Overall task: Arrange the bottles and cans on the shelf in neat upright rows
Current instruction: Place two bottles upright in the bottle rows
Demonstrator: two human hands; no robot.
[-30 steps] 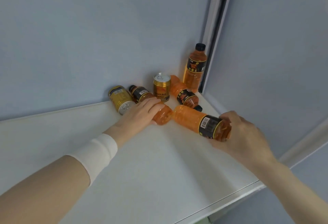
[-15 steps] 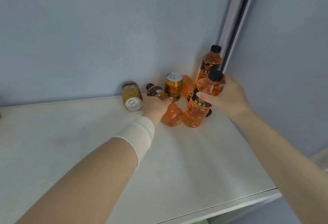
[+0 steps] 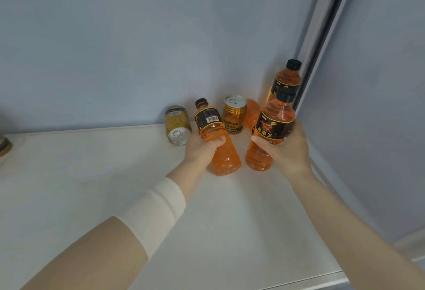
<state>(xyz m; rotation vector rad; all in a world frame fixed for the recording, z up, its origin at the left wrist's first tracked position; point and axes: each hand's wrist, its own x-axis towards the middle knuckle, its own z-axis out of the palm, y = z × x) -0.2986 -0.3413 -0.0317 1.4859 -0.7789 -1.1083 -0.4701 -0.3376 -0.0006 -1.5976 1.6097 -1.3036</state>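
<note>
Left hand (image 3: 199, 149): grip closed around the middle of a tilted orange bottle (image 3: 216, 138), cap pointing up and back, base low over the shelf (image 3: 92, 174); contact with the shelf cannot be told. Right hand (image 3: 285, 149): grip closed around the label of a near-upright second bottle (image 3: 271, 133). Behind: upright gold can (image 3: 234, 115), lying can (image 3: 177, 124), upright corner bottle (image 3: 286, 80), and a partly hidden lying bottle (image 3: 252, 115).

Wall (image 3: 115, 36): pale blue, plain, at the far side.
Track (image 3: 322, 36): grey strip with a dark line, far right corner.
Side wall (image 3: 379, 105): blue, right.
</note>
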